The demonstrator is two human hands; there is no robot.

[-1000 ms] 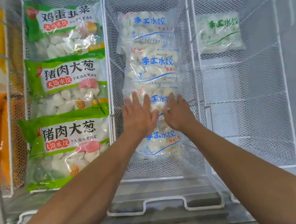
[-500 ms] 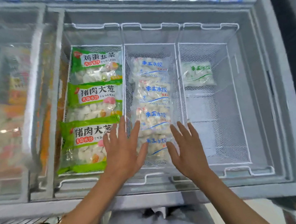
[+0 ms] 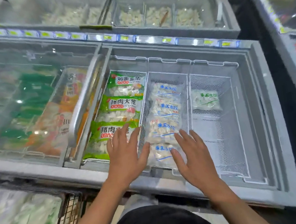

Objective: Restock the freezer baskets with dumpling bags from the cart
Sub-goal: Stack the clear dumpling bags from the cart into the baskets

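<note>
While fingers spread | left hand [image 3: 125, 156], right hand [image 3: 192, 155] | above freezer baskets [image 3: 213, 84]

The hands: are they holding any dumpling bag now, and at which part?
Nothing is held. The left hand and right hand are open, fingers spread, above the front of the freezer baskets.

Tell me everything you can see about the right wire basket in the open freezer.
The right wire basket is white wire mesh with a wire rim. It sits in the open freezer beside the middle basket. It holds one clear dumpling bag with green print, lying flat at the far end; the rest shows bare mesh. No hand touches it.
</note>
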